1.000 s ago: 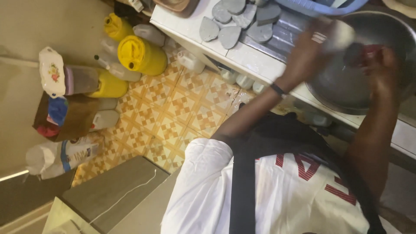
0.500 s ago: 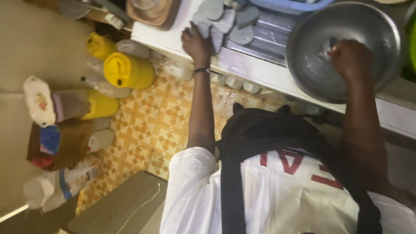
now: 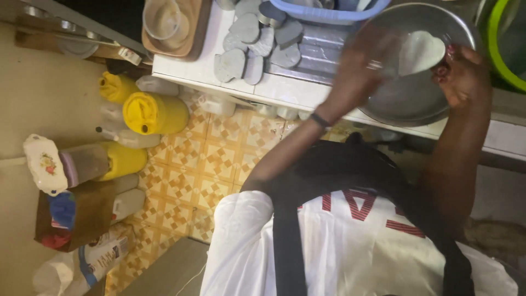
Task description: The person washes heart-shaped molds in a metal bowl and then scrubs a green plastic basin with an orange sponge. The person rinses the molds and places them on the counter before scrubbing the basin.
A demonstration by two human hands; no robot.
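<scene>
Heart-shaped mould [image 3: 421, 52], left hand [image 3: 364, 68], right hand [image 3: 463, 77], steel basin [image 3: 405, 101]

A white short-sleeved shirt with red markings, dark apron straps over it, and a dark band just behind the left hand [image 3: 359, 68].

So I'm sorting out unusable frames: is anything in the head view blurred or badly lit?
Head view: the left hand is smeared by motion blur over the metal bowl; the right hand and the pale heart-shaped piece are sharper; the counter top is bright, while the top left corner is dark.
</scene>
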